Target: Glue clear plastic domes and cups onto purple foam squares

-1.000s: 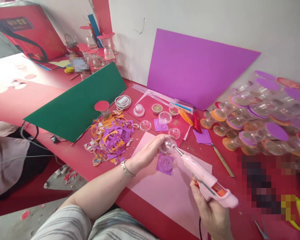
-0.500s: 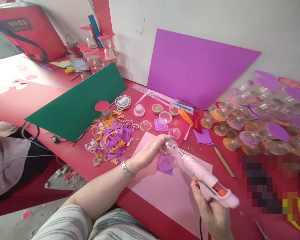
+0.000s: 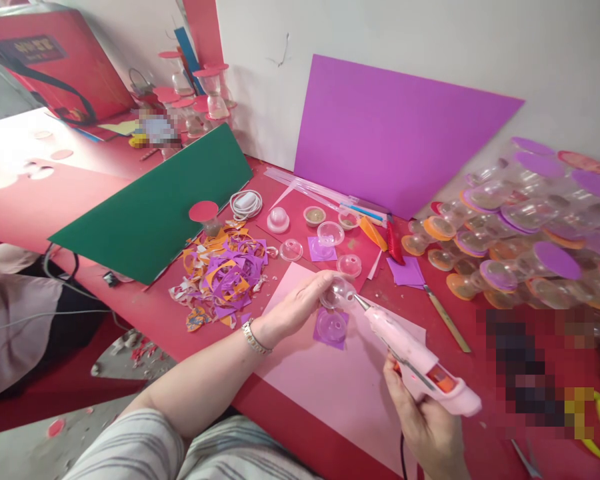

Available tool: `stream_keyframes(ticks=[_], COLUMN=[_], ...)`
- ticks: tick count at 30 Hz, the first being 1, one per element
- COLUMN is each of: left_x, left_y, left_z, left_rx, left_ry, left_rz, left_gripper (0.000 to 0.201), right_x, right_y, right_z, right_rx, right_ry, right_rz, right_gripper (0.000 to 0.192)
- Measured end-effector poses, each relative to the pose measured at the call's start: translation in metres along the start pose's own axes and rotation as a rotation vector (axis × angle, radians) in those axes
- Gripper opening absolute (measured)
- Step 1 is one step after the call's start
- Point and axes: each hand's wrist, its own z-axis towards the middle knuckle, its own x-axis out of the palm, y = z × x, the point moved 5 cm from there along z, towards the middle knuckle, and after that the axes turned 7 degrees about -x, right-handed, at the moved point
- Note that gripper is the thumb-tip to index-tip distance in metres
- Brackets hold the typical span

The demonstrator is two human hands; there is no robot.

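Note:
A clear plastic dome lid (image 3: 338,292) with a small hole is held by my left hand (image 3: 300,305), which is closed on its rim. My right hand (image 3: 425,420) grips a pink hot glue gun (image 3: 415,357). Its metal nozzle points at the lid's hole, touching it or very close. Just below the held lid, another clear dome lid (image 3: 331,327) rests on a purple foam square (image 3: 341,341). Both lie on a pink sheet (image 3: 320,403). More clear lids (image 3: 291,250) stand further back, one of them on a purple square (image 3: 323,249).
Purple and orange scraps (image 3: 230,267) are heaped at left, beside a green board (image 3: 155,207). A purple board (image 3: 390,133) leans on the wall. Stacked hourglass-shaped plastic pieces (image 3: 520,227) crowd the right. A wooden-handled tool (image 3: 447,320) and a red cutter (image 3: 393,240) lie nearby. Another person sits at left.
The glue gun and the held lid have shifted very slightly, the gun a touch down and right. Both hands keep their hold; little else differs.

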Motion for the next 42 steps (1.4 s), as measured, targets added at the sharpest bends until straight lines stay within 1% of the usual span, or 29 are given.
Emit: stream_keyframes(ticks=[2, 6, 10, 16, 21, 25, 27, 29, 32, 34, 36, 38, 42], left_x=[0.000, 0.000, 0.000, 0.001, 0.001, -0.001, -0.002, -0.002, -0.001, -0.001, 0.000, 0.001, 0.002], left_y=[0.001, 0.003, 0.003, 0.002, 0.003, 0.004, 0.005, 0.004, 0.003, 0.001, 0.000, -0.002, -0.002], left_z=[0.000, 0.001, 0.001, 0.001, 0.001, 0.001, 0.002, 0.002, 0.003, 0.003, 0.002, 0.002, 0.002], left_rx=[-0.002, 0.000, -0.003, -0.006, -0.013, -0.015, -0.022, -0.023, -0.021, -0.022, -0.019, -0.014, -0.019], left_ry=[-0.001, -0.001, 0.015, 0.039, 0.029, 0.006, 0.002, 0.001, 0.000, 0.001, 0.008, 0.014, 0.013], left_rz=[-0.001, -0.012, -0.017, -0.022, -0.025, -0.029, -0.027, -0.034, -0.059, -0.080, -0.107, -0.136, -0.172], left_gripper=[0.056, 0.055, 0.055, 0.054, 0.054, 0.055, 0.055, 0.055, 0.055, 0.056, 0.056, 0.056, 0.055], right_x=[-0.001, -0.002, -0.001, -0.001, -0.002, -0.003, -0.003, -0.004, -0.003, -0.002, -0.001, -0.002, -0.002], right_y=[-0.003, -0.006, -0.010, -0.003, -0.002, -0.010, -0.015, -0.017, -0.016, -0.013, -0.009, -0.007, -0.007], right_z=[-0.002, -0.007, -0.008, -0.002, 0.001, -0.003, -0.005, -0.006, -0.003, 0.000, 0.003, 0.004, -0.001], right_rx=[0.016, -0.022, 0.035, 0.053, 0.033, 0.002, 0.023, 0.059, 0.086, 0.086, 0.073, 0.060, -0.017], right_ry=[-0.014, -0.014, 0.005, -0.030, -0.016, 0.045, 0.064, 0.048, 0.045, 0.070, 0.082, 0.065, 0.076], right_rz=[-0.009, -0.021, -0.021, 0.006, -0.001, -0.005, 0.001, 0.014, 0.043, 0.053, 0.049, 0.036, 0.035], right_gripper=[0.026, 0.025, 0.030, 0.031, 0.030, 0.025, 0.024, 0.027, 0.032, 0.032, 0.031, 0.028, 0.019])
